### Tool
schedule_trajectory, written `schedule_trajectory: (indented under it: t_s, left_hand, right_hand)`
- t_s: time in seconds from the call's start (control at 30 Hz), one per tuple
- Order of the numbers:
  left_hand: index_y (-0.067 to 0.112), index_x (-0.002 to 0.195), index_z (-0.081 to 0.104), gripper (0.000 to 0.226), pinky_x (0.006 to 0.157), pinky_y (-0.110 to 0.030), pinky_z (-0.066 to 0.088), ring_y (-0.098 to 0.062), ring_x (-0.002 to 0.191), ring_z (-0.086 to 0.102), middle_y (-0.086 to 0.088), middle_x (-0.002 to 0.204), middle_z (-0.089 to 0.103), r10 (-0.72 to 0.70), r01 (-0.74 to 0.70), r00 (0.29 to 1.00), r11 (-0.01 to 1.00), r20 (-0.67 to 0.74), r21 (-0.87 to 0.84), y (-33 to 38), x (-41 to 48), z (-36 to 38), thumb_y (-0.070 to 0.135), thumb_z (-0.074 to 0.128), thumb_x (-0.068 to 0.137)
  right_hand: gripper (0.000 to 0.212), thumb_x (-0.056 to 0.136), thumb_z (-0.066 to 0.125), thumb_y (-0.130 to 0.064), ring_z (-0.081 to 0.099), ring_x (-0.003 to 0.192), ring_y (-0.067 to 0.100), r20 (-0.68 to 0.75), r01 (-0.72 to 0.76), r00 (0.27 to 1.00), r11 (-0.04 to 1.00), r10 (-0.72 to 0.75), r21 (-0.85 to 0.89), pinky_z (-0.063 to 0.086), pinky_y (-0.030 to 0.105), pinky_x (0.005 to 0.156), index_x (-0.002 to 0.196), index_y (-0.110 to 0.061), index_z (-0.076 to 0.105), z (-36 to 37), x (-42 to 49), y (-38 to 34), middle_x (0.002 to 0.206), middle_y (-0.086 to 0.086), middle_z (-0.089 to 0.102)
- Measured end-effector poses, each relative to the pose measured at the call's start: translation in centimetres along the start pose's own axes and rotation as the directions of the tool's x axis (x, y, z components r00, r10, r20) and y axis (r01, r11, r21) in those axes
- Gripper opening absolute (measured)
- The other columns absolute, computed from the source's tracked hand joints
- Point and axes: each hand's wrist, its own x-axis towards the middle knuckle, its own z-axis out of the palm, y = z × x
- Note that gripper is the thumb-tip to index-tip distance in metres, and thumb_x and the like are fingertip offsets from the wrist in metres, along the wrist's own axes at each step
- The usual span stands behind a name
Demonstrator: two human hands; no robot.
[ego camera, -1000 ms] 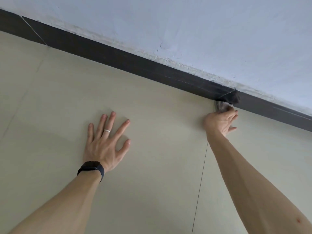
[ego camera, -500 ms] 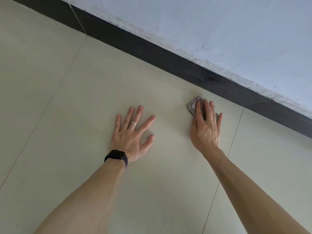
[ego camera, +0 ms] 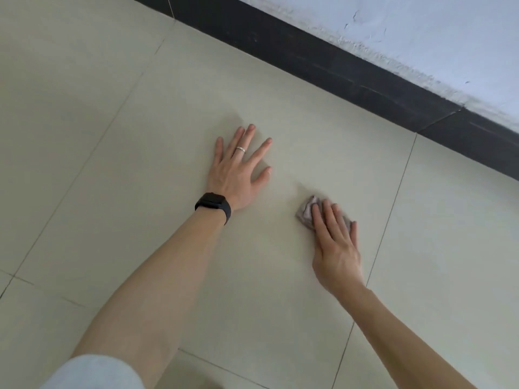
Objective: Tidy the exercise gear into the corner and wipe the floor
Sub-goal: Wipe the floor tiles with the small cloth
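My right hand (ego camera: 335,242) lies flat on a small crumpled grey cloth (ego camera: 305,212) and presses it onto the beige tiled floor (ego camera: 140,164). Most of the cloth is hidden under my fingers; its left part sticks out past the fingertips. My left hand (ego camera: 238,169) rests palm down on the same tile, fingers spread, with a ring on one finger and a black band on the wrist. It holds nothing. No exercise gear is in view.
A black skirting board (ego camera: 351,77) runs diagonally along the base of a pale blue wall (ego camera: 435,32) at the upper right. Thin grout lines cross the floor. A light sleeve edge (ego camera: 92,372) shows at the bottom left.
My right hand has pulled the cloth away from the skirting board, back toward me across the tile. The left hand stays planted on the floor; the view has shifted.
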Motion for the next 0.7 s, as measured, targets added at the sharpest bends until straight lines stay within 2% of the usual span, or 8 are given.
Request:
schedule_trajectory:
  t_s: [0.1,0.27,0.33,0.4,0.47,0.53,0.63,0.7]
  left_hand:
    - [0.036,0.152,0.033,0.056,0.118,-0.058,0.015,-0.026,0.150,0.018,-0.005,0.164,0.021,-0.049,0.049,0.998,0.999,-0.045,0.008,1.2,-3.9,-0.3,0.040,0.045,0.097]
    - [0.043,0.154,0.019,0.061,0.120,-0.058,0.008,-0.024,0.153,0.006,0.000,0.166,0.007,-0.265,0.263,0.954,0.964,0.141,0.034,2.1,-19.1,-0.8,0.051,0.039,0.097]
    - [0.043,0.154,0.019,0.060,0.122,-0.053,0.011,-0.021,0.153,0.005,0.002,0.166,0.004,-0.271,0.277,0.942,0.961,0.198,0.000,0.8,-22.9,-1.4,0.052,0.035,0.097]
    - [0.042,0.154,0.021,0.059,0.122,-0.047,0.014,-0.021,0.152,0.009,0.001,0.166,0.004,-0.255,0.263,0.945,0.965,0.205,-0.012,-1.3,-24.5,-2.2,0.050,0.035,0.098]
    - [0.041,0.154,0.022,0.057,0.120,-0.046,0.017,-0.023,0.151,0.013,-0.001,0.166,0.005,-0.341,0.342,0.928,0.940,0.149,0.020,-3.7,-25.1,-3.4,0.046,0.037,0.099]
    - [0.037,0.155,0.020,0.057,0.120,-0.050,0.016,-0.025,0.152,0.009,-0.004,0.166,0.004,-0.474,0.471,0.872,0.881,0.120,0.054,-6.6,-25.7,-4.7,0.042,0.037,0.102]
    - [0.039,0.156,0.005,0.058,0.121,-0.053,0.009,-0.022,0.153,-0.003,-0.001,0.166,-0.006,-0.540,0.532,0.802,0.840,0.256,0.106,-10.1,-26.8,-5.7,0.048,0.027,0.103]
    - [0.044,0.155,-0.001,0.059,0.122,-0.051,0.007,-0.020,0.152,-0.007,0.003,0.166,-0.008,-0.524,0.519,0.797,0.848,0.301,0.102,-10.9,-27.1,-5.8,0.053,0.023,0.102]
  right_hand:
    - [0.079,0.078,0.045,-0.012,0.018,0.152,0.018,0.043,0.235,0.971,0.971,-0.233,-0.047,0.019,0.055,0.118,0.155,-0.023,0.030,2.6,-7.7,-3.4,0.164,-0.001,0.021]
    - [0.075,0.082,0.045,-0.018,0.017,0.152,0.015,0.291,0.691,0.693,0.723,-0.660,-0.006,0.018,0.049,0.118,0.155,-0.030,0.029,3.9,-16.0,-4.5,0.163,-0.005,0.023]
    - [0.075,0.082,0.042,-0.014,0.024,0.150,0.014,0.223,0.633,0.761,0.773,-0.610,-0.045,0.017,0.045,0.120,0.154,-0.031,0.032,4.0,-13.2,-4.5,0.162,-0.006,0.027]
    - [0.076,0.082,0.042,-0.009,0.024,0.150,0.016,0.112,0.319,0.942,0.948,-0.315,-0.012,0.015,0.047,0.121,0.154,-0.029,0.032,4.1,-10.6,-6.4,0.162,-0.005,0.026]
    - [0.074,0.082,0.040,-0.010,0.019,0.151,0.019,0.063,0.145,0.987,0.989,-0.145,0.008,0.016,0.053,0.119,0.154,-0.025,0.032,5.0,-11.0,-10.6,0.163,-0.002,0.024]
    - [0.071,0.083,0.038,-0.018,0.019,0.151,0.019,0.171,0.443,0.880,0.896,-0.443,0.037,0.018,0.054,0.117,0.154,-0.027,0.034,6.8,-13.9,-14.2,0.163,-0.003,0.026]
    - [0.070,0.083,0.034,-0.026,0.024,0.149,0.015,0.344,0.804,0.529,0.588,-0.776,0.090,0.012,0.046,0.119,0.152,-0.031,0.034,7.3,-12.9,-15.5,0.161,-0.005,0.030]
    - [0.073,0.082,0.027,-0.020,0.016,0.150,0.014,0.315,0.715,0.665,0.699,-0.677,-0.005,0.007,0.043,0.120,0.154,-0.031,0.030,6.8,-8.4,-16.3,0.162,-0.004,0.027]
